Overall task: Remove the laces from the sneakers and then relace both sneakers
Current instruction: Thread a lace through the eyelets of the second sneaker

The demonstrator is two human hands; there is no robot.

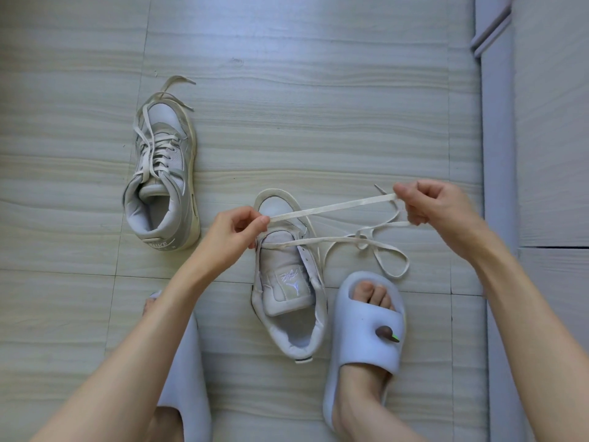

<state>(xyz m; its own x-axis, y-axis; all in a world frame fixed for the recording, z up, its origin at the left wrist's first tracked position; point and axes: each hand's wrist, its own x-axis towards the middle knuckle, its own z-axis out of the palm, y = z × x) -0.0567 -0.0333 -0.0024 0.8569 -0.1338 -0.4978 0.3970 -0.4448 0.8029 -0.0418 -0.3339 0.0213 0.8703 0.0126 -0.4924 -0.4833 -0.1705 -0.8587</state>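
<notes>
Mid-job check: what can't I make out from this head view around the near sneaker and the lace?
- Near sneaker: left eyelets hidden by the left hand and tongue; how far the lace is threaded is unclear.
- Lace end in the right hand: covered by fingers.
- Left slipper: mostly behind the forearm.
- Far sneaker: heel lettering partly unreadable.

hands: L [237, 229] + R [428, 202] pinch lace [331, 206] taut | over near sneaker [288, 282]

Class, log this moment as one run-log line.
left hand: pinches lace | right hand: pinches lace | near sneaker: mostly unlaced | far sneaker: laced
</notes>
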